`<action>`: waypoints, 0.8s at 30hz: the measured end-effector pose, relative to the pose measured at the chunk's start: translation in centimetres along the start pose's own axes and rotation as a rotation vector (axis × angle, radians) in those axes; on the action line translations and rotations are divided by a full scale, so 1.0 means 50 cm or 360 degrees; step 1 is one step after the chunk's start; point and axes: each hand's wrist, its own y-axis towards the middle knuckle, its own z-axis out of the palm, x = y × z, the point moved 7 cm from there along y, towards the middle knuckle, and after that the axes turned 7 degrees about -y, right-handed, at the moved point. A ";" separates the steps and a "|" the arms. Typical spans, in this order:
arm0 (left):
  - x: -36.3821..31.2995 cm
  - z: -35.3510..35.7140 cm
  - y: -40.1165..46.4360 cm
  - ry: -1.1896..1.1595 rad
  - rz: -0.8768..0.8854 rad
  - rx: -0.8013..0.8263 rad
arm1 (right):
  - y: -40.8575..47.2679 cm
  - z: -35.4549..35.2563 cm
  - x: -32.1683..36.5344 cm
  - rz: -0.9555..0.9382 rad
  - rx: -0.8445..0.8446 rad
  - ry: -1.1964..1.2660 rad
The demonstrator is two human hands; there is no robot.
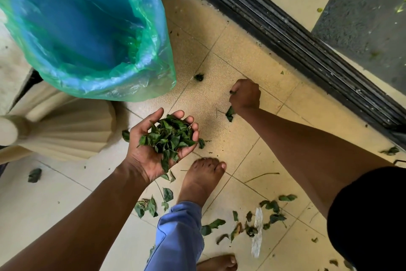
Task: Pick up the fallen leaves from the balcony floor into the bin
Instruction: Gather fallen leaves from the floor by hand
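Left hand [161,146]: palm up, fingers cupped round a heap of green leaves [169,136], held above the tiled floor [252,160] just below the bin's rim; right hand [245,96]: reached down to the floor, fingers curled in a fist, a scrap of leaf showing at the knuckles and another leaf [230,113] at the wrist, whether gripped or lying on the tile cannot be told; bin [92,35]: lined with a green plastic bag, mouth open, upper left, close to both hands; loose leaves remaining: a dark one [199,77] near the bin, a cluster [151,204] beside the bare foot [201,179], a further scatter [272,207] lower right around a strip of clear plastic [257,232]; door track [296,46]: dark, running diagonally, upper right. Step in hand, by judgement: gathering, midway; much litter is yet on the floor. Next move calls for passing the right hand's catch into the full left palm or carrying both over the bin mouth and tipping without spilling.
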 end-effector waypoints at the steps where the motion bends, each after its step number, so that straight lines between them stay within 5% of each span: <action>1: -0.010 -0.009 -0.004 -0.0107 0.0041 -0.0071 | 0.004 -0.011 -0.001 0.0016 -0.0025 0.0054; 6: -0.007 -0.003 -0.002 0.0084 0.0114 -0.0254 | -0.005 -0.060 -0.032 0.0025 -0.0186 0.0249; 12: -0.010 0.003 0.001 0.0041 0.0083 -0.0235 | -0.089 0.002 -0.016 -0.0727 0.0228 -0.0211; 19: -0.004 0.009 -0.001 -0.0027 0.0090 -0.0343 | -0.094 0.038 -0.016 -0.0798 0.0213 -0.0573; 24: 0.005 0.006 0.005 -0.0044 -0.0019 -0.0279 | -0.076 -0.002 -0.018 -0.0675 0.0154 -0.0385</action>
